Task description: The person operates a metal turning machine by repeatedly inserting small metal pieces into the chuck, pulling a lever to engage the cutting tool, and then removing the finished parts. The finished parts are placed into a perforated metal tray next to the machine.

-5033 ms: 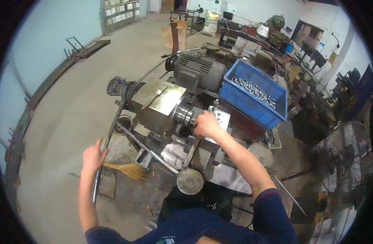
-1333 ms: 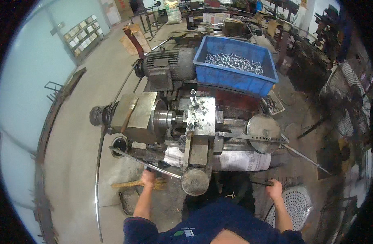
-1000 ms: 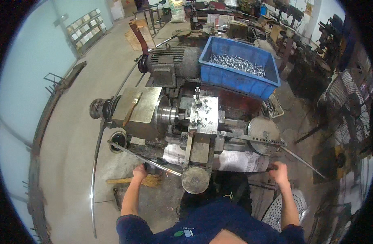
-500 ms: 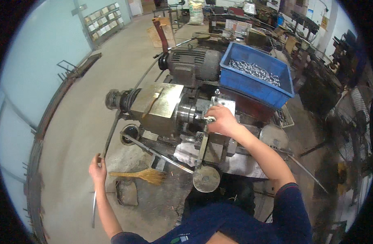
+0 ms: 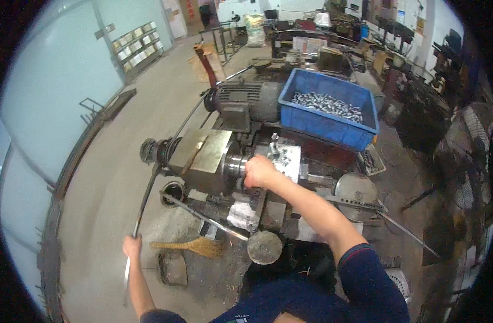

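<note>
My left hand point(image 5: 132, 246) is wrapped round a long metal lever point(image 5: 144, 207) that slants up to the left end of a small lathe. My right hand point(image 5: 260, 171) is at the lathe's shiny spindle nose point(image 5: 234, 166), fingers curled inward against its front. Whatever those fingers pinch is hidden behind the hand. Just left of the spindle, a headstock point(image 5: 198, 175) carries a brass-coloured plate point(image 5: 214, 152) with a brush-like stick point(image 5: 194, 155) lying on it. Beyond my right wrist is a pale metal block point(image 5: 288, 161) with an upright post point(image 5: 274, 139).
A blue crate point(image 5: 327, 124) of small shiny metal parts stands behind the lathe, beside an electric motor point(image 5: 246, 102). A second rod point(image 5: 209, 218) runs to a round metal disc point(image 5: 264, 247) near my body. A straw broom point(image 5: 198, 246) lies on the floor at left.
My left hand has closed round the lever, its fingers being looser before. My right hand has moved left from the tool block to the spindle nose. The whole view has shifted slightly.
</note>
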Tool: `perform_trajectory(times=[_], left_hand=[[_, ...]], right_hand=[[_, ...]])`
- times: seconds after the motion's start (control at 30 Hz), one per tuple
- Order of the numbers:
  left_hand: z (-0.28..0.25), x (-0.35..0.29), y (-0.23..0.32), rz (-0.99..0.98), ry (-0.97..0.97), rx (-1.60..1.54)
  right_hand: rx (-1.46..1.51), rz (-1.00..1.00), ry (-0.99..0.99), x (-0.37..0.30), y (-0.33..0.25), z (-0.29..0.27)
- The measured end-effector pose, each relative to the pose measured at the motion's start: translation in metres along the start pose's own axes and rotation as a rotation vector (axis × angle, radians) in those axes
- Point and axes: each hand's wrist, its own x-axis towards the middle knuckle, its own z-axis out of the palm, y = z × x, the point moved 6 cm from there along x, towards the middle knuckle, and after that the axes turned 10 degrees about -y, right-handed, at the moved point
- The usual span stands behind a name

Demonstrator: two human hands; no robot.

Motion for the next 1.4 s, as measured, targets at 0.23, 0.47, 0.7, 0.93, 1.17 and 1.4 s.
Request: perform_trajectory(times=[0.23,0.47,0.7,0.93,1.17,1.4], left_hand=[[-0.004,-0.111,0.064,0.127,0.081,-0.045],[0.001,-0.115,0.048,0.132,-0.002,-0.078],[-0.053,-0.134,0.155,0.562,0.073,0.124],[-0.041,-0.212,0.297,1.334,-0.025,-0.145],[0.081,-0.185,0.321,1.056,-0.507,-0.557],[0.075,-0.195,0.335,1.144,-0.572,-0.631]], right_hand=[[-0.079,-0.014,0.038,-0.007,0.003,-0.003],[-0.002,0.351,0.168,-0.082,0.078,-0.078],[-0.069,0.182,0.756,-0.182,0.165,-0.122],[0.271,0.340,0.561,-0.302,0.164,-0.033],[0.297,1.102,0.542,-0.580,0.189,0.121],[0.370,1.604,0.089,-0.718,0.082,0.332]])
